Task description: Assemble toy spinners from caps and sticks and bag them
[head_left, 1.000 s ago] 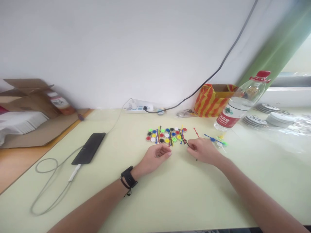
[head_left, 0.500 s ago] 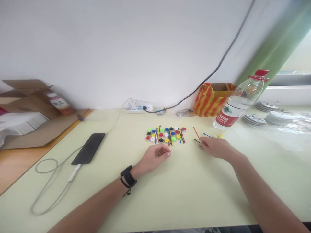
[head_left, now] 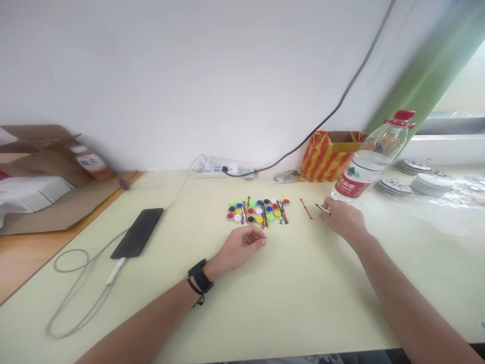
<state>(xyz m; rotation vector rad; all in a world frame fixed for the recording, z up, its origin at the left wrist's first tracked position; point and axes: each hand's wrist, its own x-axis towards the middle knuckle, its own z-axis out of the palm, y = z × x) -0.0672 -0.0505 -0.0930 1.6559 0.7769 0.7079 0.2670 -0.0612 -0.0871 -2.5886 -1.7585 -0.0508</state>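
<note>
Nearest, two bare forearms reaching in over a pale green table. On the left wrist, a black watch. Just short of the coloured pieces, the left hand, fingers loosely curled around a hollow, nothing visible in it. Off to the left, a black phone lying flat beside a looped pale cable. Farther right, the right hand, thumb and fingertips pinched on a small dark arrow, tip pointing left. Cannot tell what is under the palm. Between the hands, slightly beyond, a slim red arrow lying alone. Left of it, coloured discs in close rows, with bunches of thin arrows laid across them. Behind the right hand, a red-capped bottle, partly filled; right of it, stacks of round plates. Beyond, a red-and-yellow bag, an open cardboard box far left and a white power strip against the wall.
</note>
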